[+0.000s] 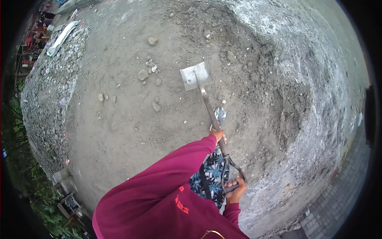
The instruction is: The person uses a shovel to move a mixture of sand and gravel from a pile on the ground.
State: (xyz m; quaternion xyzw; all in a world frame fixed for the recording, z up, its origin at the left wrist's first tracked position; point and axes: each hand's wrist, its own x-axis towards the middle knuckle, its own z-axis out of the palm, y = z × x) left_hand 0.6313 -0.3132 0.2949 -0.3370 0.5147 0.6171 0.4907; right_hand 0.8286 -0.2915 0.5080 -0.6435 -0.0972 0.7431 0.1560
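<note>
A shovel (197, 75) with a square metal blade, a dark shaft and a D-shaped handle slants across the middle of the view. Its pale blade, bare on top, points away from me over the grey dirt; whether it touches the ground I cannot tell. My left hand (217, 135) is closed around the shaft, below its middle. At the near end, my right hand (236, 190) grips the crossbar of the D-shaped handle. Part of a shoe (221, 114) shows beside the shaft, just beyond my left hand.
Loose dark soil (274, 91) is heaped to the right, against a pale gravelly strip (314, 71). Scattered stones (143, 74) lie left of the blade. A gravel bank (45, 93) with a white sack (63, 38) runs along the left; grey paving (338, 203) lies at lower right.
</note>
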